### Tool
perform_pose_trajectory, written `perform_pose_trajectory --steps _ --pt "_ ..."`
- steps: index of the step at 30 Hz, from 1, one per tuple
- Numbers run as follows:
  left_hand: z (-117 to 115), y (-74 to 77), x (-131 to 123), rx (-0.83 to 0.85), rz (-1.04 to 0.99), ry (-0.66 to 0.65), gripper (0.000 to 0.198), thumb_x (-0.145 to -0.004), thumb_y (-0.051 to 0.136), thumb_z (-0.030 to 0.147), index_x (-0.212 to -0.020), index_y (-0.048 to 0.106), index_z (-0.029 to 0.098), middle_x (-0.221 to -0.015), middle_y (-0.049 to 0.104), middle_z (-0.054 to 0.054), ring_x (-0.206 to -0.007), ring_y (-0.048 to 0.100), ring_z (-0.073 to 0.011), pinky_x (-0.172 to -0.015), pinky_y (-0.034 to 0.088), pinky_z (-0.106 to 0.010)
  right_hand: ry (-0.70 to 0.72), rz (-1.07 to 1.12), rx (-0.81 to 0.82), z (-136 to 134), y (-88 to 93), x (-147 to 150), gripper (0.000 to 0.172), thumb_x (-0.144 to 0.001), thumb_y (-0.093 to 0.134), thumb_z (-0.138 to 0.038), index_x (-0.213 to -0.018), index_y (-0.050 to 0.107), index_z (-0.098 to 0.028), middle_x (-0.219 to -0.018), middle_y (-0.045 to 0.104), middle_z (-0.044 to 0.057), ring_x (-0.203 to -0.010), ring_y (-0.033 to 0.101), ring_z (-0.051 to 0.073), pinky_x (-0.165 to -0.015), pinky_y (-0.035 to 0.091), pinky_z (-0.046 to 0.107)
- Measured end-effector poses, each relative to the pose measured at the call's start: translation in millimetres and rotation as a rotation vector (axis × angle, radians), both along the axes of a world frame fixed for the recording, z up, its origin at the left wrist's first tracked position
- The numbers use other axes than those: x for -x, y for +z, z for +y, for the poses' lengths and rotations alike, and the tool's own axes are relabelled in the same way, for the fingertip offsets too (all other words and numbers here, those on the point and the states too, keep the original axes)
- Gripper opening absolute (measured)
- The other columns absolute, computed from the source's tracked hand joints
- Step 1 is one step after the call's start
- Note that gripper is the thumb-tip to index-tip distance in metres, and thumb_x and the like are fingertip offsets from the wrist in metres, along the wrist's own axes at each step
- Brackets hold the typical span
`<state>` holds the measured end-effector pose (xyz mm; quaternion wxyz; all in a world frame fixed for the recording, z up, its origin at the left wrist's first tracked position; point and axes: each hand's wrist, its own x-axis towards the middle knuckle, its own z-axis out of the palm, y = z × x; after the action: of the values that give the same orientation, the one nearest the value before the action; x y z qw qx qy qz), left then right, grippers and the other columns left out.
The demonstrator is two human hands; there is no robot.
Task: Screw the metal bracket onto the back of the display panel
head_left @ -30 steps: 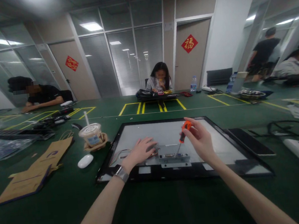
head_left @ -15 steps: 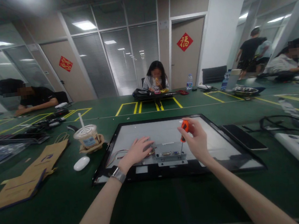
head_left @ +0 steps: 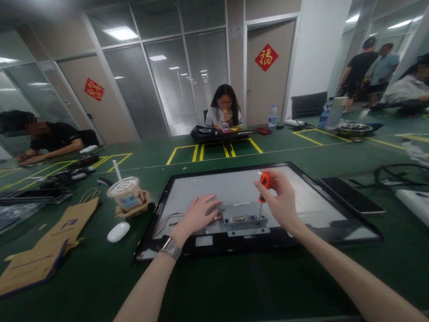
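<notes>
Orange screwdriver (head_left: pixel 265 181) gripped in right hand (head_left: pixel 284 200), tip at metal bracket (head_left: pixel 245 224); left hand (head_left: pixel 196 216) apart, fingers spread beside bracket.

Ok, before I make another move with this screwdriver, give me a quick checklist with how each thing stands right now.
1. Screwdriver held, shaft down: ok, the right hand has it by the orange handle.
2. Tip seated in a screw: cannot tell, too small to see.
3. Left hand clear of the shaft: ok, it is at the other end of the metal bracket.
4. Panel lying flat on the table: ok.
5. Wires free of the left hand: cannot tell, the hand hides part of them.
6. Drink cup well away: not ok, it stands close to the panel's left edge.
</notes>
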<state>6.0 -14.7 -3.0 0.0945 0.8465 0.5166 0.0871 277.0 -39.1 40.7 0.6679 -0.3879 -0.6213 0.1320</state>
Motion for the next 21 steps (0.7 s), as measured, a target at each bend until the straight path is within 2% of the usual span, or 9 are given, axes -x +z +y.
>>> perform_pose_trajectory --steps 14,17,21 --pt "-2.8 3.7 -0.2 0.014 -0.029 0.000 0.047 -0.104 0.038 0.050 -0.147 0.049 0.035 -0.162 0.037 -0.004 -0.151 0.031 -0.0278 -0.124 0.016 -0.056 -0.065 -0.002 0.015 4.2 -1.8 -3.8 0.023 -0.087 0.067 -0.034 -0.107 0.062 -0.023 -0.091 0.057 0.002 -0.072 0.057 0.016 -0.068 0.053 0.035" --pt "-3.5 4.1 -0.7 0.015 -0.026 0.001 0.047 -0.104 0.038 0.050 -0.146 0.049 0.035 -0.162 0.037 -0.004 -0.151 0.031 -0.0279 -0.123 0.016 -0.057 0.015 0.007 0.025 1.6 -2.4 -2.4 0.024 -0.089 0.064 -0.035 -0.110 0.060 -0.024 -0.094 0.057 0.003 -0.075 0.058 0.017 -0.067 0.053 0.035" --pt "-4.0 4.8 -1.4 0.010 -0.019 0.001 0.046 -0.104 0.040 0.049 -0.147 0.049 0.035 -0.162 0.037 -0.005 -0.150 0.032 -0.0280 -0.124 0.017 -0.056 0.301 0.073 0.081 -4.1 1.3 1.3 0.022 -0.097 0.049 -0.033 -0.116 0.057 -0.027 -0.093 0.059 0.002 -0.071 0.060 0.016 -0.062 0.051 0.033"
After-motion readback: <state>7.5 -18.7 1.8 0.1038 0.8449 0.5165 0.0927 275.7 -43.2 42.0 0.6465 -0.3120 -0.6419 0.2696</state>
